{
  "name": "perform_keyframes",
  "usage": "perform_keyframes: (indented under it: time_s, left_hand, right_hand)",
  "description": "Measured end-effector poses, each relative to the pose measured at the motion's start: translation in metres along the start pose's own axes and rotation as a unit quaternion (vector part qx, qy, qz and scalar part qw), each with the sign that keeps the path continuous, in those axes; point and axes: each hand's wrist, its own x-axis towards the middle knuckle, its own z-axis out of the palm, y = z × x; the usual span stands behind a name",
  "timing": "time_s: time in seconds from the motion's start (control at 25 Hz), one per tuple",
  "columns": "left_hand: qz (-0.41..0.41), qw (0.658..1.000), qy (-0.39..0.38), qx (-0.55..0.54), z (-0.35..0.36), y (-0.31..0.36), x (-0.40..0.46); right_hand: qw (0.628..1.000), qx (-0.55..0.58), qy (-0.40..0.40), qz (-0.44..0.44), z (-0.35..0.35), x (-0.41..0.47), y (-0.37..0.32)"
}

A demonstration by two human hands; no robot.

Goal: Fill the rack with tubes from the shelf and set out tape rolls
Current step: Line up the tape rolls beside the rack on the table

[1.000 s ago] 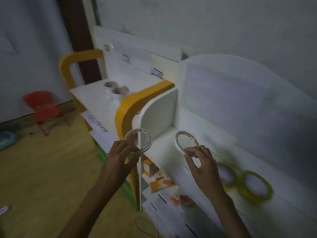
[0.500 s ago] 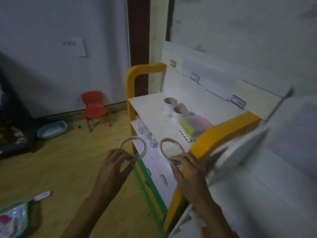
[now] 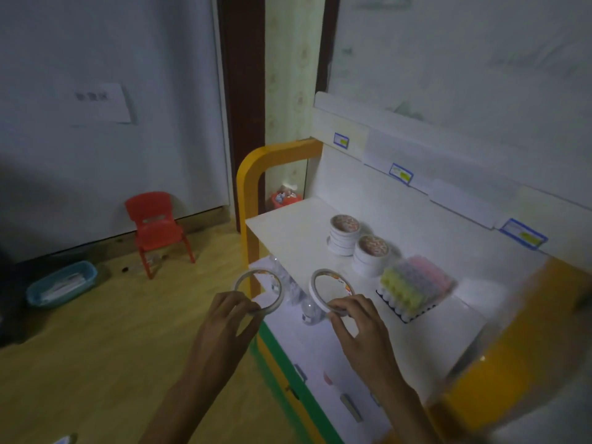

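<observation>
My left hand [image 3: 226,328] pinches a thin white tape roll [image 3: 259,291] held upright just left of the shelf's front corner. My right hand [image 3: 358,325] pinches a second thin tape roll [image 3: 330,291] above the front edge of the white shelf top [image 3: 288,232]. On that shelf stand two stacks of tape rolls [image 3: 345,233] [image 3: 371,254]. Right of them sits a rack [image 3: 413,288] full of tubes with yellow, blue and pink caps.
The shelf unit has an orange frame [image 3: 250,174] and a green front edge. Clear bottles [image 3: 309,310] lie on the lower ledge. A red chair [image 3: 155,227] and a blue tub [image 3: 61,285] stand on the wooden floor at left. A red bin [image 3: 285,198] sits behind the shelf.
My view has swung left from the neighbouring white unit to this orange-framed shelf. Both hands kept hold of their tape rolls and now hover by the shelf's front edge.
</observation>
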Motion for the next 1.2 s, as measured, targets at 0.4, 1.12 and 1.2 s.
perform_keyframes:
  time_s: [0.4,1.12,1.2]
  left_hand:
    - [0.073,0.992,-0.049,-0.086,0.116,-0.088,0.154]
    - [0.279,0.894,-0.187,-0.298,0.295,-0.098,0.301]
    - [0.305,0.879,-0.197,-0.31,0.303,-0.105,0.298]
  right_hand:
    - [0.992,-0.041,0.091,0.073,0.034,0.12,0.081]
    - [0.888,-0.332,0.216,0.236,0.049,0.158,0.157]
    - [0.881,-0.354,0.216,0.227,0.062,0.158,0.154]
